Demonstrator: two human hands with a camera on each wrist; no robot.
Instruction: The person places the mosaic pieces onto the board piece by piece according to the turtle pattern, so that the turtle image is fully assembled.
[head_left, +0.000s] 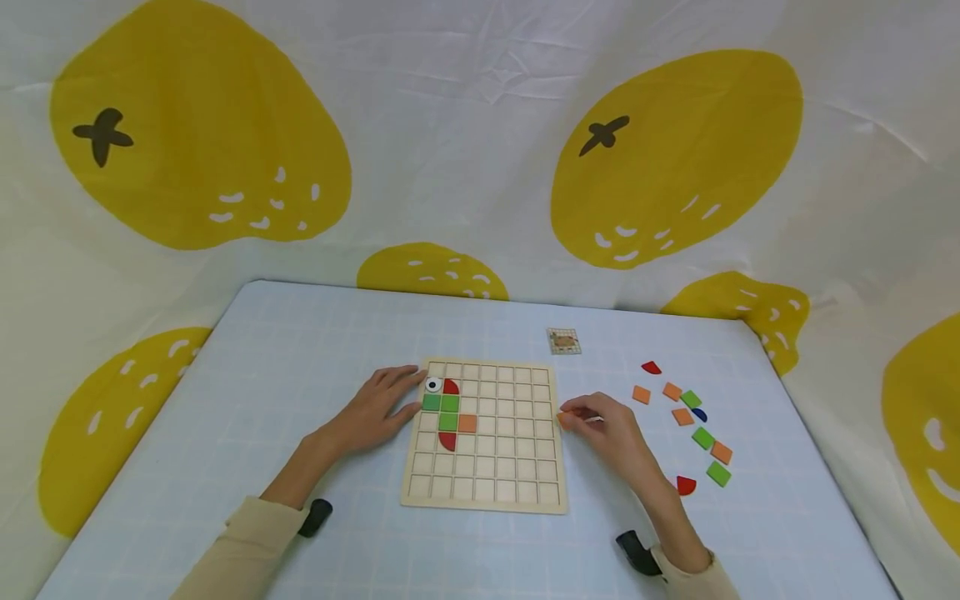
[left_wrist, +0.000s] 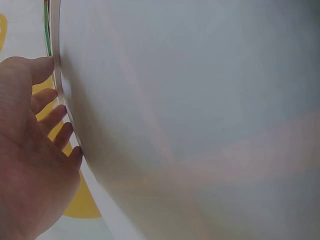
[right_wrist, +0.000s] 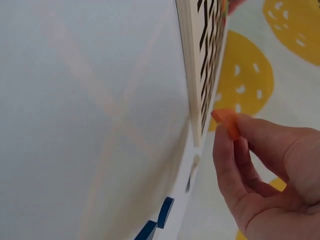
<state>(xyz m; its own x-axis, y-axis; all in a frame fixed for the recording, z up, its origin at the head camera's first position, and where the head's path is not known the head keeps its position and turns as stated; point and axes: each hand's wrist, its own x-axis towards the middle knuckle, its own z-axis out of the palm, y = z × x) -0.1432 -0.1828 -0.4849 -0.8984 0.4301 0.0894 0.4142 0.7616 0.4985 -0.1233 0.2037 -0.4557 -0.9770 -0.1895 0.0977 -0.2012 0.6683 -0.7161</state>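
Note:
A wooden grid board (head_left: 513, 450) lies on the table. In its upper left cells sit an eye tile (head_left: 432, 385), red rounded pieces (head_left: 447, 442), green squares (head_left: 449, 403) and an orange square (head_left: 467, 424). My left hand (head_left: 381, 410) rests at the board's left edge, fingers loosely extended, thumb and fingertips right at the rim. Just beyond the right edge, my right hand (head_left: 606, 433) pinches an orange tile (right_wrist: 228, 123) between thumb and index finger. The right wrist view shows the tile held up near the board's side.
Loose pieces lie to the right: orange squares (head_left: 641, 395), green squares (head_left: 718, 474), red rounded pieces (head_left: 686, 485) and a dark blue half-round (head_left: 700, 415). Behind the board is a small picture card (head_left: 564, 341). A white curtain (head_left: 450, 125) with yellow fruit prints hangs behind the table.

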